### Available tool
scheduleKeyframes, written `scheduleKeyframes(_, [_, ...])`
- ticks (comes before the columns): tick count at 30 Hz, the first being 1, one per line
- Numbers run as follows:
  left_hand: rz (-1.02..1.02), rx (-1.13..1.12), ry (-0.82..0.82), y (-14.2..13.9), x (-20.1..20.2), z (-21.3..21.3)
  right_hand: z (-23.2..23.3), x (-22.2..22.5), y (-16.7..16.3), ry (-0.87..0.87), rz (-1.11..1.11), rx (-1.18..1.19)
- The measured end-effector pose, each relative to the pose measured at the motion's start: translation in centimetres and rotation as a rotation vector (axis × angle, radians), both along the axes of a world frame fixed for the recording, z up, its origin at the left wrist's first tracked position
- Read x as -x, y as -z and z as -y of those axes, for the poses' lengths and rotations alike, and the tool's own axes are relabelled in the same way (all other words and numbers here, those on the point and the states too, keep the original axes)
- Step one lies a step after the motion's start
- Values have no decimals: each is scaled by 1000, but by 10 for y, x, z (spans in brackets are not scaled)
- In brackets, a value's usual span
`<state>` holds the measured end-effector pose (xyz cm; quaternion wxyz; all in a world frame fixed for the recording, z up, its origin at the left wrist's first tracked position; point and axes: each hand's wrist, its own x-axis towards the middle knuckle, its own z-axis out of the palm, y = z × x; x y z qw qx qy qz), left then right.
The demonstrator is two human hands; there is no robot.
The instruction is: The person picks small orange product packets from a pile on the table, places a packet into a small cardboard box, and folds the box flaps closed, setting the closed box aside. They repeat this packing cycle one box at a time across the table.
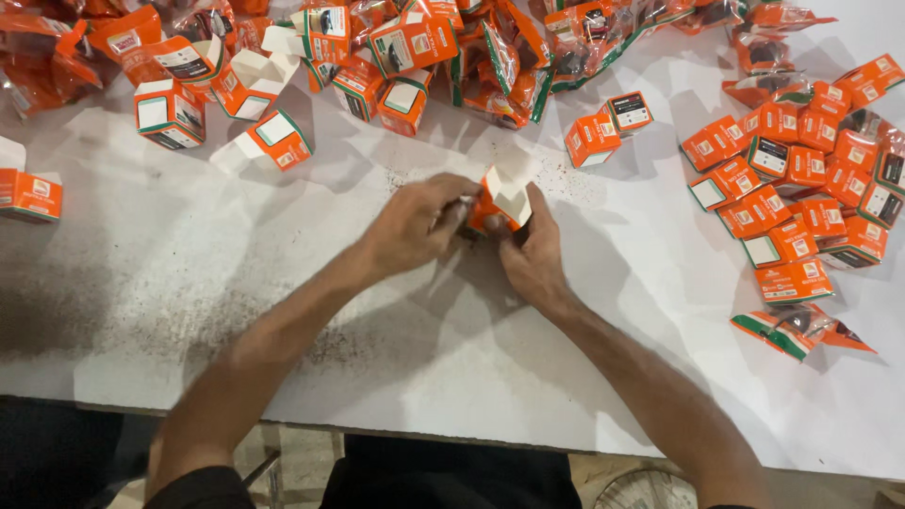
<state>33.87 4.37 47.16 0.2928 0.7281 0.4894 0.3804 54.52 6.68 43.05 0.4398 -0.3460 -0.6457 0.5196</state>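
At the centre of the frame both hands meet on one small orange box [501,200] with its white top flaps standing open. The left hand [415,224] has its fingers curled and pressed against the box's left side, where something small and dark sits between them; what it is cannot be told. The right hand [533,253] pinches the box's right side and bottom edge, thumb up along the flap. The box is held just above the white worktop [236,283], which is speckled with dark grit around the hands.

Just above and right of the hands two closed boxes [608,127] stand near each other. Along the top of the frame lies a heap of open boxes and orange pouches [396,57]. At the right, closed boxes [801,188] lie packed side by side, with one pouch [801,330] below them at the lower right. A single box [28,193] sits at the left edge. Nothing lies between the hands and the worktop's near edge.
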Motion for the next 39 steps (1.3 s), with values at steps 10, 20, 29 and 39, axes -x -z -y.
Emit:
scheduleKeyframes(10, [-662, -365, -102, 31, -19, -174, 7, 2, -21, -2, 215, -106])
scheduleKeyframes(20, [-599, -140, 41, 17, 37, -90, 8, 3, -29, -101, 221, -150])
scheduleKeyframes(29, [-51, -167, -282, 2, 51, 15, 8, 12, -24, 9, 299, -259])
scheduleKeyframes(39, [-434, -672, -13, 1, 6, 40, 8, 7, -36, -120, 301, -270])
